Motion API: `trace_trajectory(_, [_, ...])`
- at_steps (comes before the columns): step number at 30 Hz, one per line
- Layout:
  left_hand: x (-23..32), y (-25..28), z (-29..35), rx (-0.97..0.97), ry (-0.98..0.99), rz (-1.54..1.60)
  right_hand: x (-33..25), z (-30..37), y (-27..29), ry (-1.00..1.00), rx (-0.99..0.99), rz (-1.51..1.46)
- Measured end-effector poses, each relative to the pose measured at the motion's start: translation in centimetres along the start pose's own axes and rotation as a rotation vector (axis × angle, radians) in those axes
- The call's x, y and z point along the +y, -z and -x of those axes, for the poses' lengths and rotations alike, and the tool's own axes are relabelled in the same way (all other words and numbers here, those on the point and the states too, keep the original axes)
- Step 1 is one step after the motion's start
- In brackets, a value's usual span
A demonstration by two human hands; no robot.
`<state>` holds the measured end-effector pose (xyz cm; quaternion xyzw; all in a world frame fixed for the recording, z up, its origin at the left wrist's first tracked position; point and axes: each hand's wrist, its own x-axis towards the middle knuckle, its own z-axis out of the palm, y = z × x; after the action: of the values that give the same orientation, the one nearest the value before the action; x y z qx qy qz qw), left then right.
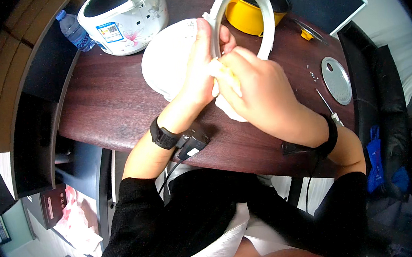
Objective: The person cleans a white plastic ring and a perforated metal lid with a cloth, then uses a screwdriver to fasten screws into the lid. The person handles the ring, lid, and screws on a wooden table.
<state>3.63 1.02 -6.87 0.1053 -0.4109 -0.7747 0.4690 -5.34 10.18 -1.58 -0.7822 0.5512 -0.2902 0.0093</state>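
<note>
My left hand point(199, 72) holds a white plastic ring point(267, 21) upright, its thumb along the near side and its fingers reaching through the opening. Closed around a crumpled whitish-yellow wipe point(226, 77), my right hand point(261, 86) presses against the ring's lower rim. A loose end of the wipe hangs below the fingers. Behind my left hand lies a round white lid-like part point(167, 63), partly covered by that hand. Whether the wipe is cloth or tissue, I cannot tell.
A white rice cooker body point(130, 34) with flower prints stands back left, beside a water bottle point(75, 32). A yellow and black pot point(242, 17) sits behind the ring. A metal disc point(336, 83), a screwdriver point(326, 104) and white crumbs point(313, 74) lie at the right.
</note>
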Motion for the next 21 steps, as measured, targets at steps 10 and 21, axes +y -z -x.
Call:
trace_trajectory(10, [0.8, -1.3, 1.4, 0.037, 0.010, -0.255, 0.8, -2.8, 2.5, 0.080, 0.241, 0.052])
trace_trajectory(21, [1.3, -0.5, 1.1, -0.260, 0.186, -0.075, 3.1, -4.4, 4.6, 0.119, 0.438, 0.258])
